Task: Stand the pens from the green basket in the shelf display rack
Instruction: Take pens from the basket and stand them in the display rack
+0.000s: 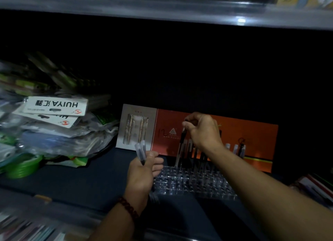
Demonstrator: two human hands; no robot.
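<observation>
Hands: two. The left hand (144, 170) is closed round a small bundle of pens; the right hand (203, 131) pinches the top of one pen.
Held pens (140, 149): two clear caps show above the left fist, over the middle of the shelf (90, 183); their barrels are mostly hidden by the fingers.
Single pen (181, 147): one, with a dark barrel, slightly tilted, its lower end at the rack's back row.
Standing pens (241, 149): several in the back row; dim light and the right forearm prevent an exact count.
Rack (189, 179): one, clear plastic with rows of holes, right of the shelf's middle.
Orange card (255, 136): one, upright behind the rack.
Grey card (135, 129): one, carrying two pens, just left of the orange card.
Basket (23, 167): one, green, at the shelf's left edge, blurred and partly cut off.
Packets (54, 125): a pile above the basket; the number cannot be told.
Bracelet (128, 207): one, beaded, on the left wrist.
</observation>
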